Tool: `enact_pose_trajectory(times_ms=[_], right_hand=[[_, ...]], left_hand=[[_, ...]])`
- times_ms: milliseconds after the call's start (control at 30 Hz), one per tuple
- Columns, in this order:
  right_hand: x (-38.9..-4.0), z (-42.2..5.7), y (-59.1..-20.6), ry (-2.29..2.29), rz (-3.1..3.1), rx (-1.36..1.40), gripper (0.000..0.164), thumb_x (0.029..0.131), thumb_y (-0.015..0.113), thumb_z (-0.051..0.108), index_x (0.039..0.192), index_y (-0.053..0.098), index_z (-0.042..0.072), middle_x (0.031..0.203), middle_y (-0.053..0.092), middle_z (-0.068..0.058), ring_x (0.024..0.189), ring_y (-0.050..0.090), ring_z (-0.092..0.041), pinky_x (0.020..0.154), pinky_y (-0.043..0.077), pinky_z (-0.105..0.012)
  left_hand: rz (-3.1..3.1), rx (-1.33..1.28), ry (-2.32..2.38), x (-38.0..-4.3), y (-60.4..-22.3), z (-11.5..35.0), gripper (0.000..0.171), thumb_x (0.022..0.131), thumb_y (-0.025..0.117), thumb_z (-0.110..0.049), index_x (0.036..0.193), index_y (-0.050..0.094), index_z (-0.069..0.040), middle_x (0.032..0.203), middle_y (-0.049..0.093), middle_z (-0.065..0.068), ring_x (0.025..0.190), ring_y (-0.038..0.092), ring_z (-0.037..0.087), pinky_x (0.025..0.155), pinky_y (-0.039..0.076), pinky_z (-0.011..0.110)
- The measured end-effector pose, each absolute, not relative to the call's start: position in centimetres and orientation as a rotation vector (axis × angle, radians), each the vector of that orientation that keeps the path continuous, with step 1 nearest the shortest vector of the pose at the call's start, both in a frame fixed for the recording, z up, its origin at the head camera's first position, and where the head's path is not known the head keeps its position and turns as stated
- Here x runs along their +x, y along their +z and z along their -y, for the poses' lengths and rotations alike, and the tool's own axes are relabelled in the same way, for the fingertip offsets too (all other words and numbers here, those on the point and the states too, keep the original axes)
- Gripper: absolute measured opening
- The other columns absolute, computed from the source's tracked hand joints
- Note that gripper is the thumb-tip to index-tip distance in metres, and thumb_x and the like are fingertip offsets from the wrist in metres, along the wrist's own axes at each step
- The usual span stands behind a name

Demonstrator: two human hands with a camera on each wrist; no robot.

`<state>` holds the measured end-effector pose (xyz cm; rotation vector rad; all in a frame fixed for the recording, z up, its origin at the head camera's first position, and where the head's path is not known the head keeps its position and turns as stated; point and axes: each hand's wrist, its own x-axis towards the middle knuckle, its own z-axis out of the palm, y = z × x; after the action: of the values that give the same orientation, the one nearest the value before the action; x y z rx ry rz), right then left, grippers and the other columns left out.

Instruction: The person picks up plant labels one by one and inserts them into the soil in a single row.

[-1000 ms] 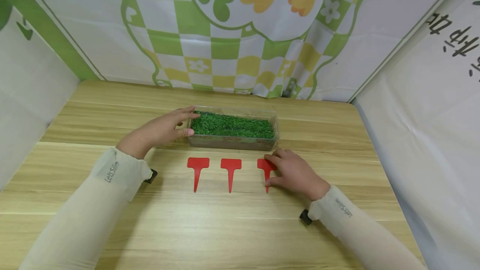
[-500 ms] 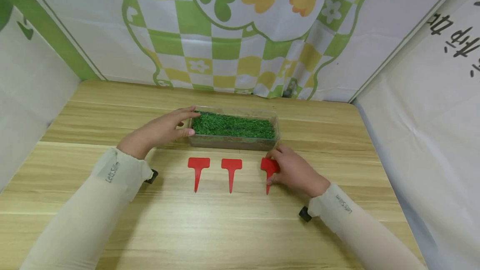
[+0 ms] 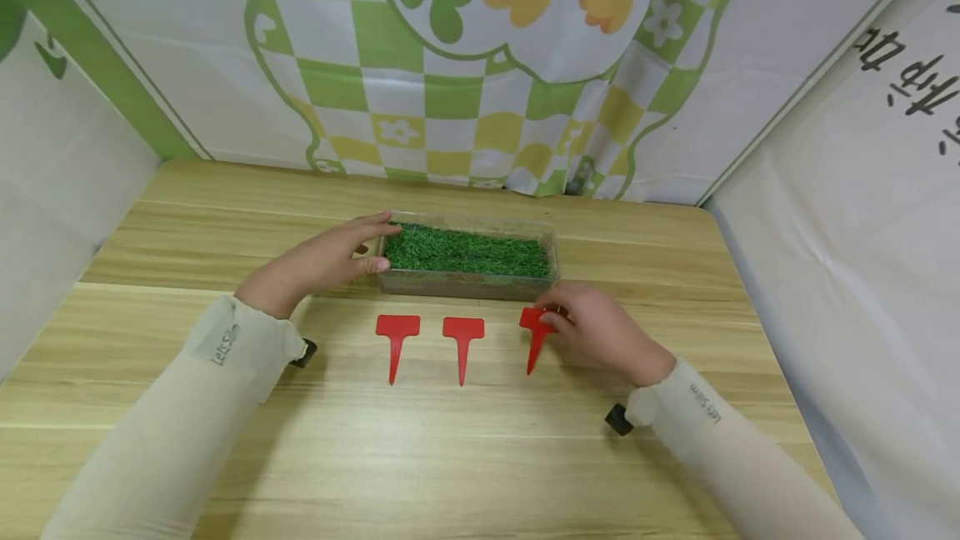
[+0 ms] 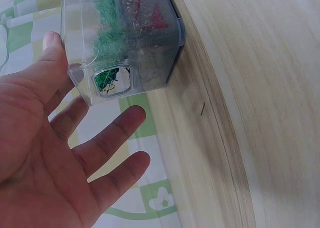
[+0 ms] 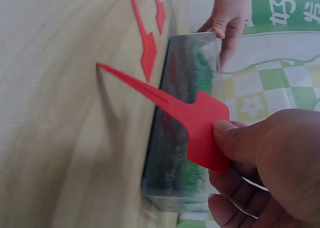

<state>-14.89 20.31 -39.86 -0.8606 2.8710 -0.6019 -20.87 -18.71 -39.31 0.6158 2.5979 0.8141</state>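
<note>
My right hand [image 3: 600, 332] pinches a red T-shaped plant label [image 5: 205, 133] by its wide head, between thumb and fingers. The label's spike slants down toward the table, its tip close over the wood. Two more red plant labels, a middle one [image 3: 462, 328] and a left one [image 3: 397, 326], lie flat on the table with spikes pointing toward me. Behind them stands a clear plastic box [image 3: 465, 284] with green artificial grass [image 3: 465, 251] inside. My left hand [image 3: 322, 261] holds the box's left end, thumb and finger at the rim, other fingers spread in the left wrist view [image 4: 65, 133].
The wooden table [image 3: 420, 457] carries the box and labels. A checked, flowered curtain [image 3: 457, 98] hangs along its back edge, and white sheets [image 3: 847, 240] close off both sides. A small dark scrap [image 4: 202, 108] lies on the wood near the box.
The right hand has taken hold of the right-hand plant label and lifted its head, tilting the spike and moving it slightly away from me. The left hand stays at the box.
</note>
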Motion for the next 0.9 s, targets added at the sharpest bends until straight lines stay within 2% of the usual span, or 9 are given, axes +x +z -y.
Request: enact_pose_trajectory(times_ms=[200,567,900], right_hand=[[-15.1,-20.3,-38.4,-0.670,-2.877,-0.916,0.012,0.095,0.069,0.008,0.105,0.075,0.011,0.099,0.072,0.000,0.088,0.066,-0.014,0.078,0.056,-0.033],[-16.9,-20.3,-34.5,-0.795,-2.974,-1.002,0.013,0.096,0.068,0.011,0.107,0.074,0.009,0.098,0.070,-0.002,0.081,0.063,-0.014,0.071,0.054,-0.032],[-19.2,-20.0,-33.3,-0.804,-3.116,-1.027,0.013,0.097,0.067,0.013,0.107,0.074,0.008,0.097,0.068,-0.005,0.086,0.060,-0.019,0.074,0.051,-0.036]], left_hand=[[-2.598,0.620,0.813,-20.7,-39.1,18.6,0.064,0.102,0.059,-0.028,0.158,0.032,-0.017,0.169,0.009,0.009,0.153,0.013,0.041,0.118,0.022,0.064],[-2.601,0.621,0.802,-20.8,-39.1,18.6,0.063,0.103,0.058,-0.028,0.159,0.032,-0.017,0.170,0.009,0.008,0.153,0.012,0.041,0.118,0.021,0.064],[-2.593,0.646,0.779,-21.0,-39.1,18.7,0.062,0.103,0.057,-0.029,0.158,0.033,-0.015,0.169,0.008,0.011,0.152,0.012,0.043,0.118,0.021,0.064]])
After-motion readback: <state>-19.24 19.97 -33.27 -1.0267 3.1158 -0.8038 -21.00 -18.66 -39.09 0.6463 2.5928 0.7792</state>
